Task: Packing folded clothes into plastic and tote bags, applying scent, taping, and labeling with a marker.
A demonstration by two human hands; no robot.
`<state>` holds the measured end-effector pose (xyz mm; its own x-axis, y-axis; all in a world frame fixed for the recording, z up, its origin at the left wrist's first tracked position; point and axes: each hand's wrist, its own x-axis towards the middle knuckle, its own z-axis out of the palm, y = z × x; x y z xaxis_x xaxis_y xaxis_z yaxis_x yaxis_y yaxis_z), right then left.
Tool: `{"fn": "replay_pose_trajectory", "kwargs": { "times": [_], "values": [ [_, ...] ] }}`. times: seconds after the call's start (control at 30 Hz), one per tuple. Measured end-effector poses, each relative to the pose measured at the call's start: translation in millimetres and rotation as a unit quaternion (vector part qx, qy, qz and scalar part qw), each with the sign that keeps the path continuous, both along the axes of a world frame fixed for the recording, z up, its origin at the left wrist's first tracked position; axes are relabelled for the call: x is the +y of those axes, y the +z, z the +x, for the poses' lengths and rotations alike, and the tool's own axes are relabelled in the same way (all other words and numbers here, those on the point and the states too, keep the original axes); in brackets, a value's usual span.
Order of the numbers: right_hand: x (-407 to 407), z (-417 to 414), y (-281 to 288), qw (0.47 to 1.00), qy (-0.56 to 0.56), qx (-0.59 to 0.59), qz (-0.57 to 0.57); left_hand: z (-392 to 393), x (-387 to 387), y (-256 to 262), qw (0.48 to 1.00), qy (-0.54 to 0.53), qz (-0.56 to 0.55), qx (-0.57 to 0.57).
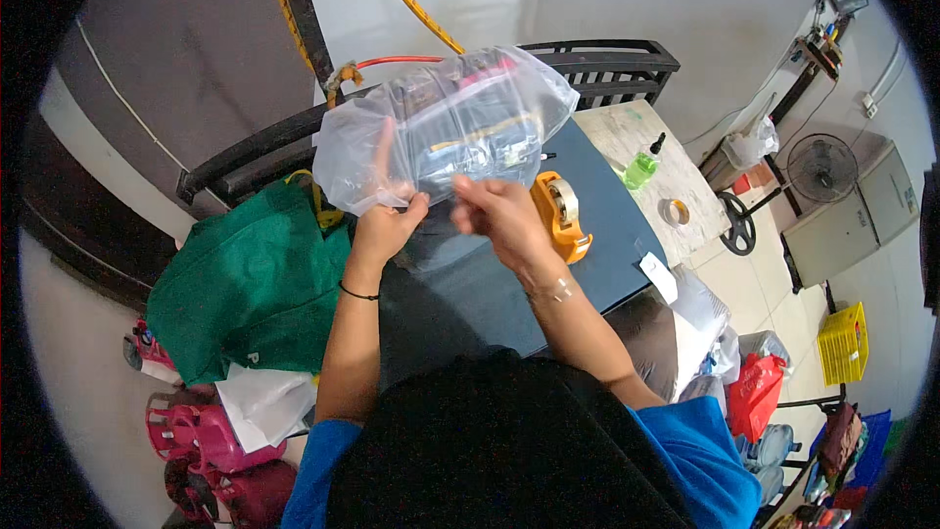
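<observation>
A clear plastic bag with dark bluish folded contents is raised over the dark table. My left hand pinches the bag's near edge at the left, thumb on top; its other fingers are partly hidden. An orange-pink strip shows through the plastic above that hand. My right hand is at the bag's near right edge, its fingertips blurred, so a grip cannot be made out. Small glossy clear strips stick to my right wrist. Just right of that hand, an orange tape dispenser stands holding a tape roll.
A green fabric bag lies at the left, above pink gas cylinders. On a pale side table are a bottle of green liquid and a tape roll. A black slatted rail runs behind.
</observation>
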<state>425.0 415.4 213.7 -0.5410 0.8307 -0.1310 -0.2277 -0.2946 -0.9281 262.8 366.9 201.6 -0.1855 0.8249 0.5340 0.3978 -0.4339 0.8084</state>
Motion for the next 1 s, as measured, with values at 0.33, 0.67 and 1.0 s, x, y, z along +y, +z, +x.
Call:
{"fn": "replay_pose_trajectory", "kwargs": {
  "times": [0.33, 0.67, 1.0],
  "values": [
    [4.5, -3.8, -57.8, 0.85, -0.146, -0.405, 0.303, 3.1, 5.2, 7.2, 0.998, -0.007, 0.044, -0.044],
    [138.1, 93.0, -82.4, 0.894, -0.287, -0.2, 0.279, -12.5, -59.9, -24.1, 0.905, 0.391, 0.168, 0.01],
    [226.7, 32.7, -2.6, 0.88, -0.165, 0.01, 0.444, -61.4, -11.1, 35.0, 0.909, 0.367, 0.122, 0.155]
  ]
}}
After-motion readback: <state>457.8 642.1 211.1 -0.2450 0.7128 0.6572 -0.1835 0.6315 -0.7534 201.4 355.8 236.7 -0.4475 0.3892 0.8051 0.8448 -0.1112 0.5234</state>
